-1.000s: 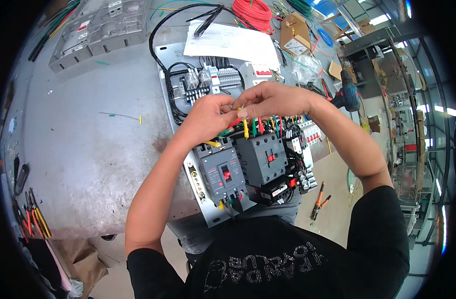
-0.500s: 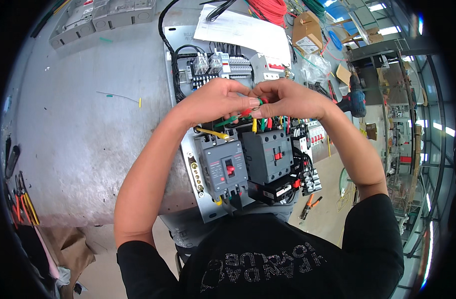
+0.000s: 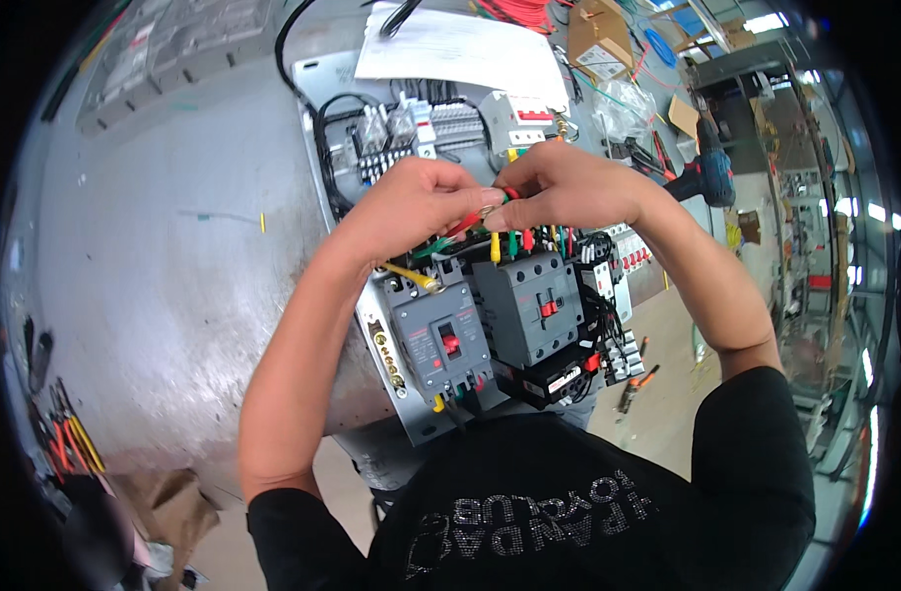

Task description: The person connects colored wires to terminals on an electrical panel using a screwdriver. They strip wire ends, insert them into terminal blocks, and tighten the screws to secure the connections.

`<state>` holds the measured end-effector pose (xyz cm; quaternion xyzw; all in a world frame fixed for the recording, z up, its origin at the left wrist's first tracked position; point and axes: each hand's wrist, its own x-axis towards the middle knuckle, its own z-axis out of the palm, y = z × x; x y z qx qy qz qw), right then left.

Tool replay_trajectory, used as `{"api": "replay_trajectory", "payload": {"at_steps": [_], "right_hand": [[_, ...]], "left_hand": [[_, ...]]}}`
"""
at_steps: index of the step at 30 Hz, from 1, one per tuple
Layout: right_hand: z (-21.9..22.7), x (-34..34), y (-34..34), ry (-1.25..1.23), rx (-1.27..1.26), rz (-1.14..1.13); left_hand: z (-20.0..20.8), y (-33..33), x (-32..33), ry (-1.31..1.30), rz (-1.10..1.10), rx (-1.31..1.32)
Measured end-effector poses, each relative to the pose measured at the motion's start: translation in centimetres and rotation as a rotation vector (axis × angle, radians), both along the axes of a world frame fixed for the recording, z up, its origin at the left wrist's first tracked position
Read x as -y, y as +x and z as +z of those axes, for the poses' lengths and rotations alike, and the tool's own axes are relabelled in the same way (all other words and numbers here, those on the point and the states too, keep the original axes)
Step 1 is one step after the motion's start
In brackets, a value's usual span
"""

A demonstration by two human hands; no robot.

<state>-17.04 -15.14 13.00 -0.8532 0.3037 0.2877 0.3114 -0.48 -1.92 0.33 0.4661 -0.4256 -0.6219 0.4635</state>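
My left hand and my right hand meet above the metal mounting plate. Thumbs and fingertips of both are pinched on a red-sleeved wire, at what looks like its metal ring lug; the fingers partly hide it. Just below them stand a grey moulded-case circuit breaker with a red toggle and a dark grey contactor-like block with a red part on its front. A yellow-sleeved wire ends in a lug at the breaker's top. Yellow, green and red sleeved wire ends stand above the second block.
Relays and terminal blocks and a white breaker sit at the plate's far end, beside paper sheets. A cordless drill and cardboard box lie right. Pliers are at the lower left.
The view has shifted slightly. Both hands stay together; the red sleeve has come down and left between the fingers, and the green piece at the fingertips no longer shows.
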Motion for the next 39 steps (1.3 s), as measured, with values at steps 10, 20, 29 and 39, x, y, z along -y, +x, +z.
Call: {"api": "replay_trajectory", "payload": {"at_steps": [10,20,29,39], "right_hand": [[0.9,4.9,-6.2,0.286,0.653,-0.218],[-2.3,1.8,-2.8,0.130,0.537,0.178],[-5.8,5.3,-4.1,0.445,0.611,0.122],[-5.8,5.1,-5.2,0.315,0.642,0.293]], "left_hand": [[2.1,0.8,-1.7,-0.047,-0.092,0.037],[3.0,1.2,-0.1,0.081,-0.237,0.364],[3.1,0.1,-0.5,0.053,-0.125,0.302],[6.0,0.9,-1.0,0.176,-0.124,0.167]]}}
